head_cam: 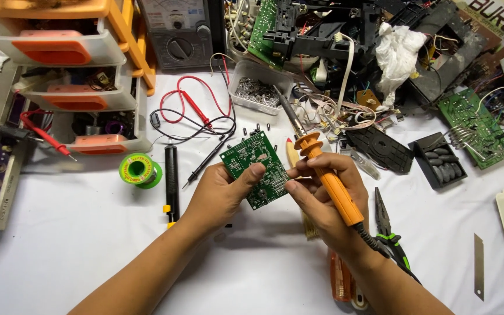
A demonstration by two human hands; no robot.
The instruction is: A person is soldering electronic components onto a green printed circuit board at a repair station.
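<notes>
white cloth covers the workbench (59, 245), crowded with electronics parts. left hand (220, 195) holds a small green circuit board (256, 169) by its lower left edge, thumb on top, fingers curled beneath, the board tilted above the cloth. right hand (322, 201) grips an orange soldering iron (328, 181) in closed fingers, its metal tip pointing up and away past the board's right edge; the forefinger touches the board. just left of the left fingers lie a black pen-like tool (171, 175) and a green solder spool (140, 171). right of the right fingers lie green-handled pliers (387, 230). beyond the fingertips sit a clear tray of small metal parts (258, 90) and red and black probe leads (196, 114).
</notes>
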